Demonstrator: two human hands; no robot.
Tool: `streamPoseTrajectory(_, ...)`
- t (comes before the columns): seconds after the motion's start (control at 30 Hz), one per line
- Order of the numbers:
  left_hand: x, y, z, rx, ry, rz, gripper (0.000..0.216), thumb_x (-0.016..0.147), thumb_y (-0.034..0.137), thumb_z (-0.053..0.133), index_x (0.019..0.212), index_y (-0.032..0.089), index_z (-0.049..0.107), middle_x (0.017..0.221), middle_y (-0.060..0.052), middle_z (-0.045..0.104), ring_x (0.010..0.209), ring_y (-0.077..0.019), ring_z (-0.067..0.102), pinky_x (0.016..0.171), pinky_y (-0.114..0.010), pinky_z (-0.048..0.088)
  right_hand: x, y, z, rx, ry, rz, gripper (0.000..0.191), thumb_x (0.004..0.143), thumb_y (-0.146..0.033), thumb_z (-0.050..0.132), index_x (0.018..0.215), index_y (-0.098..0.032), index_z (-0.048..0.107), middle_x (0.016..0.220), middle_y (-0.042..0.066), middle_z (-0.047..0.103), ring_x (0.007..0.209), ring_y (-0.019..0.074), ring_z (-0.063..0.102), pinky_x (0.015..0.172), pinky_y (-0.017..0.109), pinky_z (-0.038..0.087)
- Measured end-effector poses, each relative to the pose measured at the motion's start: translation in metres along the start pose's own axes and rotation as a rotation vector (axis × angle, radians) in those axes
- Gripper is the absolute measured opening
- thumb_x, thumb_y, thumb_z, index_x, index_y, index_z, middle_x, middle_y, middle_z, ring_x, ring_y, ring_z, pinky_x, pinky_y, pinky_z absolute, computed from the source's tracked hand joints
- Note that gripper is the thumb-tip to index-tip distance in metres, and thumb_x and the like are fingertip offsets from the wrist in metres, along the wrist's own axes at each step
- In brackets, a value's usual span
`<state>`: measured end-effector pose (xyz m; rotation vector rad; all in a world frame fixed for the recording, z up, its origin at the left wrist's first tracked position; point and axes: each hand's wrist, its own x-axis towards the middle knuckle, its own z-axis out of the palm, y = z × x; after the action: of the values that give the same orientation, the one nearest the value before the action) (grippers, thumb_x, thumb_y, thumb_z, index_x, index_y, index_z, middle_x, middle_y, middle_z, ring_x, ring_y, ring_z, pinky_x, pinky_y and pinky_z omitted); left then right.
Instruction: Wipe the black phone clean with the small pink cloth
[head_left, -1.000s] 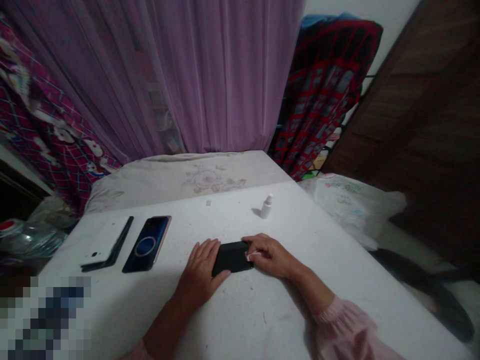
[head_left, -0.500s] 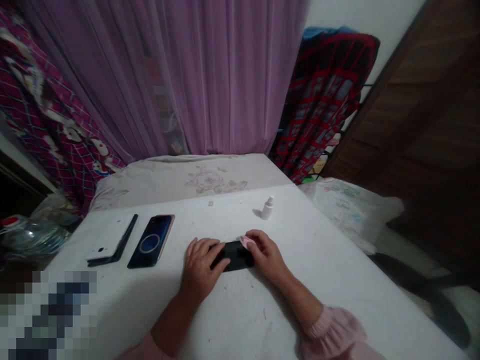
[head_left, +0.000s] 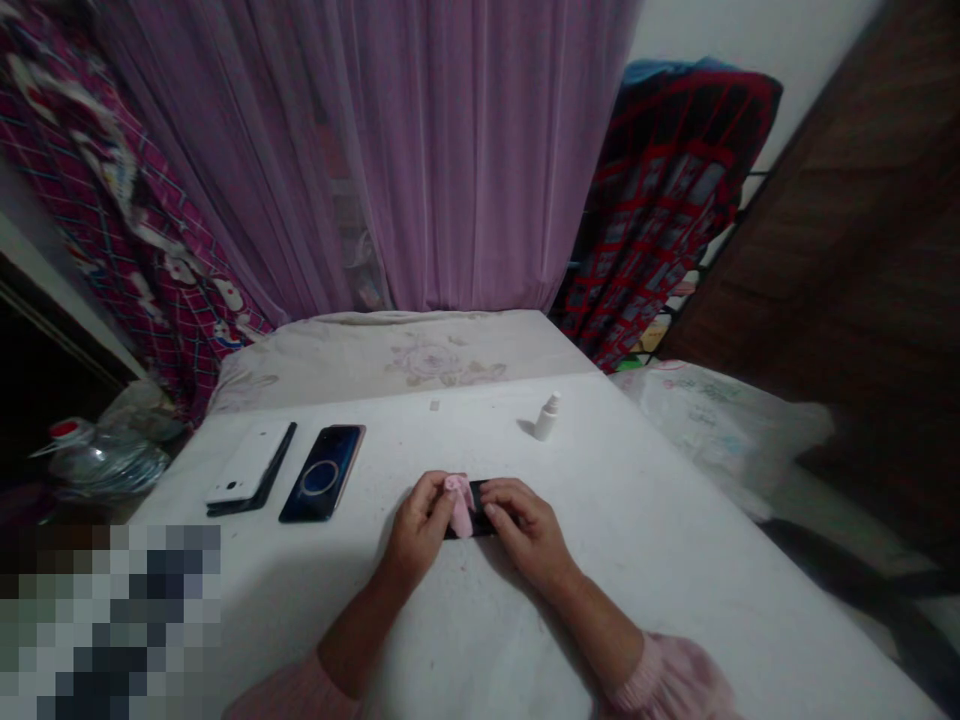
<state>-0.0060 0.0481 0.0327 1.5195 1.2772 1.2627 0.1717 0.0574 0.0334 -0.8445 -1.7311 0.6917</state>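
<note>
- Room: sheer purple curtain (head_left: 450, 150) behind; red-and-black checked cloth (head_left: 667, 190) hangs to R, magenta patterned cloth (head_left: 97, 200) to L, dark wood panel (head_left: 847, 220) at far R.
- White-topped table (head_left: 645, 520), pale floral bedding (head_left: 442, 360) just past its far edge; white plastic bag (head_left: 720, 430) beyond R edge, clear plastic bottle w/ red cap (head_left: 105, 465) beyond L edge.
- On table, L of hands: white phone w/ dark cover (head_left: 247, 462), and dark-blue phone (head_left: 322, 472) just beside it, ring graphic on back; no hand on either.
- Far side: small white spray bottle (head_left: 547, 417), upright, well apart from hands; tiny white scrap (head_left: 434, 405) near far edge.
- Black phone (head_left: 487, 497) lies flat on table btw hands, mostly covered.
- Pink cloth (head_left: 460, 505), bunched, on top of phone.
- L hand (head_left: 420, 530), R hand (head_left: 529, 530): both narrow, fingers closed over phone, L fingers against cloth.
- State now: cloth on phone, spray bottle not in hand.
- No readable brand/label.
</note>
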Motion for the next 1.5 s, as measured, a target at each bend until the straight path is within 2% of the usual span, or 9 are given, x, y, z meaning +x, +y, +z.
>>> streamPoseTrajectory(0.17,0.005,-0.004,-0.015,0.1,-0.029,-0.115,0.031,0.092,0.049,0.044,0.096,0.021,0.056,0.077,-0.001,0.066,0.061,-0.0135,0.061,0.057,-0.025,0.049,-0.001,0.012,-0.009,-0.14,0.059,-0.028,0.015,0.091,-0.023,0.052,0.089,-0.022,0.067,0.091,0.008,0.071,0.086,0.0198,0.068,0.077,0.034,0.056)
streamPoseTrajectory(0.33,0.007,-0.006,-0.027,0.455,-0.183,0.083,0.023,0.088,0.038,0.051,0.088,0.024,0.07,0.09,-0.004,0.068,0.086,-0.0203,0.064,0.079,-0.033,0.05,-0.001,0.021,-0.012,-0.251,0.036,-0.051,0.019,0.092,-0.021,0.049,0.093,-0.024,0.067,0.092,0.007,0.072,0.087,0.0193,0.068,0.078,0.034,0.057)
streamPoseTrajectory(0.5,0.006,-0.006,-0.026,0.724,-0.08,0.174,0.019,0.091,0.034,0.051,0.098,0.024,0.066,0.086,-0.003,0.069,0.085,-0.0229,0.062,0.078,-0.037,0.046,-0.004,0.033,-0.009,-0.402,0.019,-0.082,0.028,0.09,-0.019,0.05,0.112,-0.024,0.066,0.11,0.009,0.071,0.104,0.0237,0.064,0.091,0.045,0.053)
streamPoseTrajectory(0.63,0.007,-0.012,-0.028,0.76,-0.072,0.25,0.025,0.096,0.032,0.044,0.089,0.022,0.066,0.086,-0.004,0.069,0.083,-0.0218,0.061,0.076,-0.035,0.046,-0.006,0.04,-0.013,-0.467,-0.139,-0.102,0.035,0.089,-0.026,0.054,0.123,-0.024,0.063,0.125,0.011,0.065,0.117,0.0276,0.059,0.097,0.051,0.048)
streamPoseTrajectory(0.8,0.001,-0.02,-0.04,0.857,-0.136,0.367,0.026,0.096,0.034,0.049,0.11,0.026,0.069,0.103,-0.005,0.072,0.094,-0.0241,0.062,0.082,-0.039,0.046,-0.006,0.042,-0.028,-0.461,-0.348,-0.168,0.046,0.086,-0.041,0.063,0.128,-0.022,0.06,0.134,0.015,0.059,0.124,0.0319,0.054,0.1,0.055,0.045)
streamPoseTrajectory(0.9,-0.002,-0.023,-0.044,0.889,-0.156,0.44,0.028,0.094,0.035,0.053,0.117,0.025,0.067,0.108,-0.006,0.071,0.099,-0.0249,0.061,0.085,-0.04,0.046,-0.003,0.042,-0.034,-0.447,-0.386,-0.17,0.046,0.087,-0.042,0.063,0.129,-0.023,0.06,0.135,0.015,0.059,0.124,0.0304,0.054,0.1,0.052,0.045)
streamPoseTrajectory(1.07,0.002,-0.026,-0.043,0.871,-0.161,0.475,0.029,0.1,0.028,0.043,0.11,0.023,0.069,0.098,-0.005,0.072,0.089,-0.0207,0.062,0.079,-0.036,0.047,-0.001,0.042,-0.037,-0.459,-0.434,-0.154,0.047,0.088,-0.043,0.062,0.13,-0.023,0.06,0.137,0.015,0.057,0.125,0.0307,0.053,0.101,0.052,0.044)
streamPoseTrajectory(1.23,0.002,-0.026,-0.04,0.821,-0.184,0.544,0.027,0.1,0.027,0.044,0.108,0.024,0.069,0.094,-0.005,0.072,0.085,-0.0188,0.063,0.077,-0.034,0.047,-0.001,0.042,-0.037,-0.46,-0.467,-0.13,0.051,0.086,-0.046,0.063,0.132,-0.024,0.058,0.138,0.014,0.056,0.127,0.0322,0.051,0.102,0.054,0.042)
streamPoseTrajectory(1.5,0.009,-0.025,-0.035,0.8,-0.25,0.539,0.024,0.099,0.028,0.048,0.106,0.026,0.071,0.096,-0.003,0.072,0.087,-0.0187,0.063,0.079,-0.034,0.045,0.002,0.044,-0.037,-0.462,-0.518,-0.135,0.055,0.086,-0.043,0.062,0.136,-0.022,0.054,0.139,0.014,0.055,0.128,0.0324,0.049,0.103,0.055,0.04)
